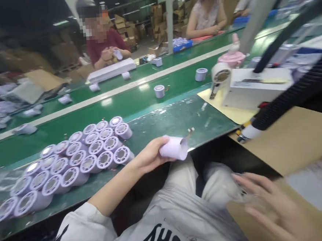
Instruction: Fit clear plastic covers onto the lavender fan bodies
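Note:
My left hand (pixel 149 155) is closed around a lavender plastic cylinder housing (pixel 174 148), held tilted over the table's front edge. Thin wires with a small white connector (pixel 191 130) stick out behind it. At the lower right, my right hand (pixel 274 204) is smeared by motion, its thumb and fingers curved around a blurred, see-through piece (pixel 247 197) that I cannot make out. To the left of my left hand, several similar lavender housings (pixel 71 174) stand in close rows with their round ends up.
A green conveyor belt (pixel 144 85) carries scattered lavender housings (pixel 159 91). On the right stand a white box-shaped machine (pixel 255 88), a black corrugated hose (pixel 293 89) and brown cardboard (pixel 297 136). Across the belt, a person in a red shirt (pixel 113 39) handles a part.

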A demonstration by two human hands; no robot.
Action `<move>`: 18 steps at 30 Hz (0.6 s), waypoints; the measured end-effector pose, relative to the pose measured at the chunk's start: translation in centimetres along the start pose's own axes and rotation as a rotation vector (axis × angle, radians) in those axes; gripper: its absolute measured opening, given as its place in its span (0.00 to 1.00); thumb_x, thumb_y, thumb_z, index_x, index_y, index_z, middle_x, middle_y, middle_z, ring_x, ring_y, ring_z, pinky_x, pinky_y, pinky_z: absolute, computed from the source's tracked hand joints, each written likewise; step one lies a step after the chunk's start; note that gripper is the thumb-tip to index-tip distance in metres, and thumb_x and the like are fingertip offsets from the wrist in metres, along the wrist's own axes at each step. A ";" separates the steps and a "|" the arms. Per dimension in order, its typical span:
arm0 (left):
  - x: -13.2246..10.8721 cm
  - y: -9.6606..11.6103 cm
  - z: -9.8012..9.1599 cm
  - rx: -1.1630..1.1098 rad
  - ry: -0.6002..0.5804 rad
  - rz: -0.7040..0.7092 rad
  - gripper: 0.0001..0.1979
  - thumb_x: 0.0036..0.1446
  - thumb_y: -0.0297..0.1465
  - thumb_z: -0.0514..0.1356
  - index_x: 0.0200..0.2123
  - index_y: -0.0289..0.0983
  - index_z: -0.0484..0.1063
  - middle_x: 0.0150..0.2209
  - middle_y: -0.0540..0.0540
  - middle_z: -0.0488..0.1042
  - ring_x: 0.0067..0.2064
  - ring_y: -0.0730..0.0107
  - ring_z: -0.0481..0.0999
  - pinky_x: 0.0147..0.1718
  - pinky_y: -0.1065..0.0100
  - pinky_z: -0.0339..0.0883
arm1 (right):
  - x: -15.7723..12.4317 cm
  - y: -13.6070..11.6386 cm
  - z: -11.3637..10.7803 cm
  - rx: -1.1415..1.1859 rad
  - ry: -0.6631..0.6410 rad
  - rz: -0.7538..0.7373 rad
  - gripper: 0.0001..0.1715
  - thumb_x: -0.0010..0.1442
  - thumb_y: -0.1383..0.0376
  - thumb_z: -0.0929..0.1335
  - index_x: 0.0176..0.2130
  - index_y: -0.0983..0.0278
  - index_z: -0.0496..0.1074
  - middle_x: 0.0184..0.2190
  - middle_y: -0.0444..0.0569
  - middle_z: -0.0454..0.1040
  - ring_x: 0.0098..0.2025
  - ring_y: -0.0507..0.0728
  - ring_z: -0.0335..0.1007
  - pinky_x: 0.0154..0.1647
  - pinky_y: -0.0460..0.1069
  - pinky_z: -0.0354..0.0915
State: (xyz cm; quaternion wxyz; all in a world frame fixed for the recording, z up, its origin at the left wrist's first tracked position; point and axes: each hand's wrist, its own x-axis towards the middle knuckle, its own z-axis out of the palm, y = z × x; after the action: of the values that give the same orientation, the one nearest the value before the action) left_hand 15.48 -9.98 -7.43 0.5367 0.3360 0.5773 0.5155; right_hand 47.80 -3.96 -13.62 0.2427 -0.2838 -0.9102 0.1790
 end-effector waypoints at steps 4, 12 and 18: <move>1.7 -4.7 4.4 -0.325 -0.498 -0.499 0.20 0.52 0.45 0.55 0.35 0.31 0.70 0.26 0.44 0.74 0.25 0.68 0.73 0.19 0.71 0.66 | 2.0 -2.8 0.5 -0.160 0.004 -0.106 0.32 0.61 0.62 0.66 0.64 0.50 0.61 0.56 0.58 0.63 0.51 0.71 0.67 0.42 0.62 0.72; 1.5 -3.7 6.9 0.300 -0.618 -0.076 0.11 0.56 0.37 0.61 0.38 0.37 0.71 0.35 0.49 0.72 0.33 0.73 0.70 0.30 0.73 0.64 | 3.4 -3.3 -0.9 0.087 -0.247 0.128 0.07 0.54 0.72 0.72 0.34 0.61 0.74 0.54 0.53 0.65 0.52 0.65 0.65 0.48 0.59 0.69; 1.1 -4.6 6.7 0.579 -0.446 0.403 0.35 0.43 0.43 0.71 0.55 0.43 0.67 0.46 0.43 0.68 0.47 0.60 0.69 0.48 0.60 0.65 | 3.5 -3.9 -1.4 0.568 -0.191 0.341 0.15 0.65 0.60 0.66 0.29 0.62 0.74 0.46 0.49 0.70 0.45 0.58 0.69 0.48 0.54 0.66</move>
State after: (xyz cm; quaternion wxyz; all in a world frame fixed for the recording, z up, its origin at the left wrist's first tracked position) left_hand 22.46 -8.50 -11.42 0.4202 0.6829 0.4907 0.3412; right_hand 44.38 -4.55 -9.46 0.1923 -0.3351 -0.7821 0.4889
